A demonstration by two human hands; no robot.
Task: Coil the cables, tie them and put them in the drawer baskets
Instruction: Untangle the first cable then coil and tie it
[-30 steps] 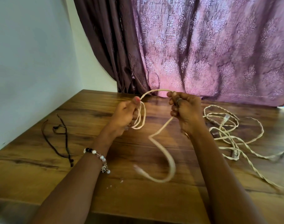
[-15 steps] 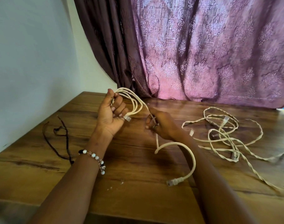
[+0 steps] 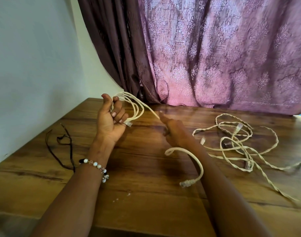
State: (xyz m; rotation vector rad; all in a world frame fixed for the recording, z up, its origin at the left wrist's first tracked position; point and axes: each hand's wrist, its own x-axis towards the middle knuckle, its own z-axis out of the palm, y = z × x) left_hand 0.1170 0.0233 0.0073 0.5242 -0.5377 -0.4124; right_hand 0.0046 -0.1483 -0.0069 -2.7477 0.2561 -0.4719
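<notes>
a person's two bare forearms reach out over a wooden table (image 3: 146, 211) seen from above and behind the hands. the left hand (image 3: 111, 123), palm turned up toward the camera, has its fingers curled around several loops of a cream network cable (image 3: 137, 108), with a clear plug end poking out just beside the fingertips; the loops arc up and to the right of the hand, above the tabletop. a beaded bracelet (image 3: 96, 165) sits on the left wrist. from the loops, one strand of the same cable runs down to the right hand (image 3: 173, 132), which pinches it near the fingertips, fingers bent around the strand. past that hand the cable passes behind the right forearm, curls out in an open loop, and ends in a plug (image 3: 186, 183) lying on the wood beside the forearm. to the right, well apart from the hands, a loose tangle of cream twisted cables (image 3: 240, 147) with several plugs sprawls across the table. to the left, near the pale wall (image 3: 35, 65), a thin dark cord (image 3: 64, 142) lies slack on the wood. a purple patterned curtain (image 3: 214, 57) hangs behind the table's far edge.
</notes>
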